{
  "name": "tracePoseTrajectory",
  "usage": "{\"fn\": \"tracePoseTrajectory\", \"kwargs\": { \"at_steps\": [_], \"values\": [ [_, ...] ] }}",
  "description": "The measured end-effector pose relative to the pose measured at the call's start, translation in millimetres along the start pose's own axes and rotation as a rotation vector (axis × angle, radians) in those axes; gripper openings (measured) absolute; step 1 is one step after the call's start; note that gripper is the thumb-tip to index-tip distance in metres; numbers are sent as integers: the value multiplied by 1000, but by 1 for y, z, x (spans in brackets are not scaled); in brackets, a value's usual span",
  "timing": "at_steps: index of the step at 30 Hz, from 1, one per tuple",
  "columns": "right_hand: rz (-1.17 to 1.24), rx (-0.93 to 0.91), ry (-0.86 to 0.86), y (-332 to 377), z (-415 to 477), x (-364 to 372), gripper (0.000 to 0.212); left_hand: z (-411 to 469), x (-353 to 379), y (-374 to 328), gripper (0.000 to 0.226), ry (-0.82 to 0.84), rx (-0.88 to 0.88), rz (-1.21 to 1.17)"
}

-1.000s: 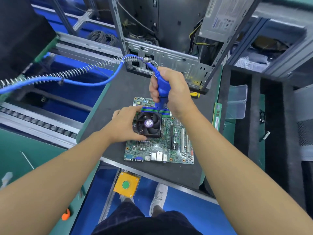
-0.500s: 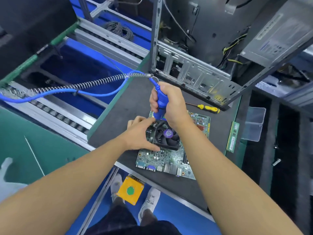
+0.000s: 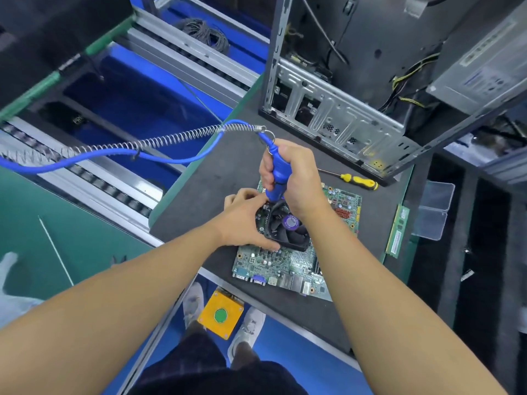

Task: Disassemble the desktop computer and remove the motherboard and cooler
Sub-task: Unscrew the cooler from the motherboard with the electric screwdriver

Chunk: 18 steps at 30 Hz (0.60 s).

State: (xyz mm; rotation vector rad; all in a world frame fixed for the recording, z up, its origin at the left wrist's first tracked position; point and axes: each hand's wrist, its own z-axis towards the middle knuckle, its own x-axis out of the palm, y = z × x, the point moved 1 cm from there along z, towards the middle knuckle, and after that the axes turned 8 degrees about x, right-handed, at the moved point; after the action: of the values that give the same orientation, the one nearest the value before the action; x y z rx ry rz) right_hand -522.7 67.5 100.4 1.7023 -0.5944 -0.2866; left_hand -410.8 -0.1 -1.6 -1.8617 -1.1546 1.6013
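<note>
A green motherboard (image 3: 285, 266) lies flat on the dark mat (image 3: 228, 172). A black cooler fan (image 3: 288, 226) with a purple hub label sits on the board. My left hand (image 3: 245, 223) grips the cooler's left edge, thumb along its near side. My right hand (image 3: 293, 178) holds a blue powered screwdriver (image 3: 278, 172) upright, its tip down at the cooler's far-left corner. A blue hose with a coiled spring (image 3: 159, 143) runs from the tool off to the left. The open computer case (image 3: 356, 109) stands behind the board.
A yellow-handled screwdriver (image 3: 359, 181) lies between board and case. A green RAM stick (image 3: 397, 232) and a clear plastic tray (image 3: 433, 212) sit at the mat's right edge. A roller conveyor (image 3: 94, 178) runs along the left. A yellow box with a green button (image 3: 221, 315) hangs under the bench.
The view has shifted, so the board now sits more to the right. My left hand has slid further up the cooler's left side toward the screwdriver tip; my right hand keeps the tool upright.
</note>
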Motion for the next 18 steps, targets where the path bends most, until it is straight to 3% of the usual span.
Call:
{"fn": "tracePoseTrajectory", "kwargs": {
  "at_steps": [18],
  "values": [
    [-43,6,2,4,2,4,24,4,-1,-2,99,-21,-47,-66]
  ]
}}
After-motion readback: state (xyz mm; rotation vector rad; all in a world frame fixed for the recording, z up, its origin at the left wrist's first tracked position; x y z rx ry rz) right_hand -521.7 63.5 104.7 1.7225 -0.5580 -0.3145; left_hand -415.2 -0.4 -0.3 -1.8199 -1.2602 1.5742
